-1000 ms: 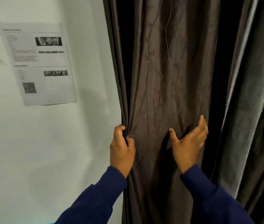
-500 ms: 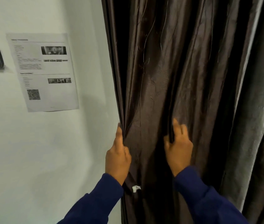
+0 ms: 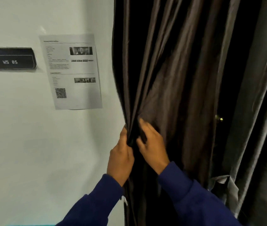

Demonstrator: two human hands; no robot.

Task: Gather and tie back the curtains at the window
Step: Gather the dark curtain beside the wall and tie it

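Note:
A dark brown curtain (image 3: pixel 167 75) hangs in deep folds right of the white wall. Its left part is bunched into a narrow bundle at waist height. My left hand (image 3: pixel 120 158) grips the left edge of that bundle, thumb against the fabric. Close beside it, my right hand (image 3: pixel 152 144) curls its fingers round the folds from the right. A lighter grey curtain (image 3: pixel 260 98) hangs farther right, with a dark gap between the two. No tie-back is visible.
A printed sheet (image 3: pixel 71 71) with a QR code is stuck on the wall (image 3: pixel 31 152). A black sign reading WS 05 (image 3: pixel 9 59) is left of it. A small brass fitting (image 3: pixel 219 118) glints in the gap.
My right hand has slid left, pulling the folds toward my left hand, so the bundle is tighter. The gap to the grey curtain has opened. The view has shifted left.

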